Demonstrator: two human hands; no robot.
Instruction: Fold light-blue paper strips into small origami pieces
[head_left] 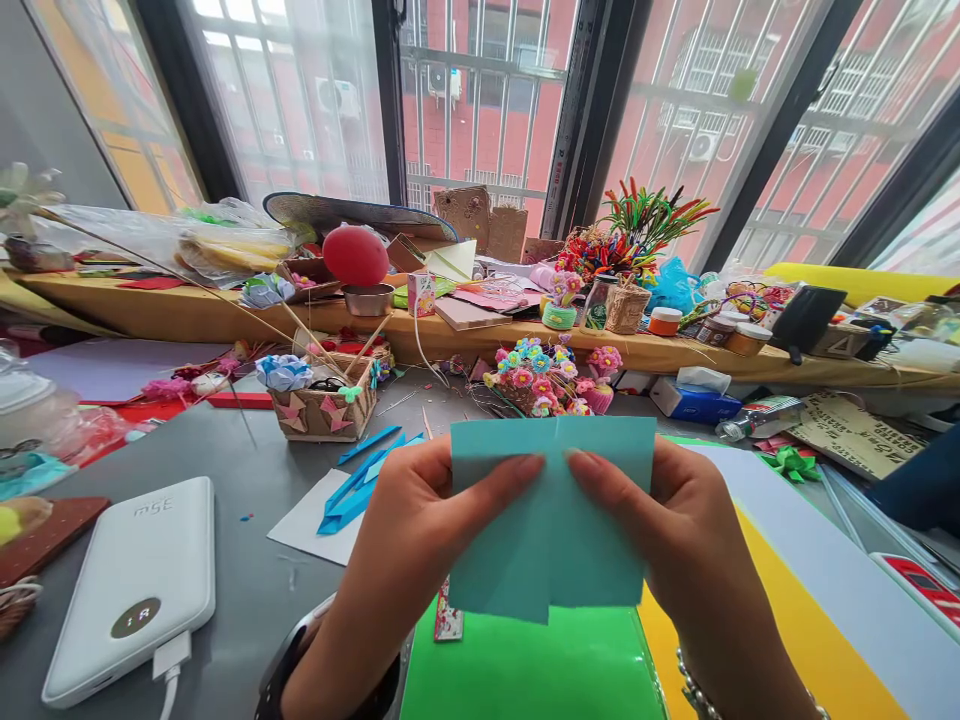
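Both hands hold up a teal sheet of paper (551,540) in front of me. A vertical line runs down its middle, and at the bottom edge the left half hangs slightly lower than the right; I cannot tell whether the halves are fully apart. My left hand (427,510) grips the left half, thumb flat on the front and fingers behind. My right hand (675,510) pinches the right half the same way, its thumb tip close to the left one. Below the paper lies a bright green sheet (532,670). Folded blue paper strips (364,490) rest on white paper to the left.
A white power bank (139,590) with a cable lies at the left. Behind stand a cardboard basket (322,410) with sticks and crocheted flowers (532,375). Yellow paper (780,620) is on the right. A crowded shelf (480,335) runs below the windows.
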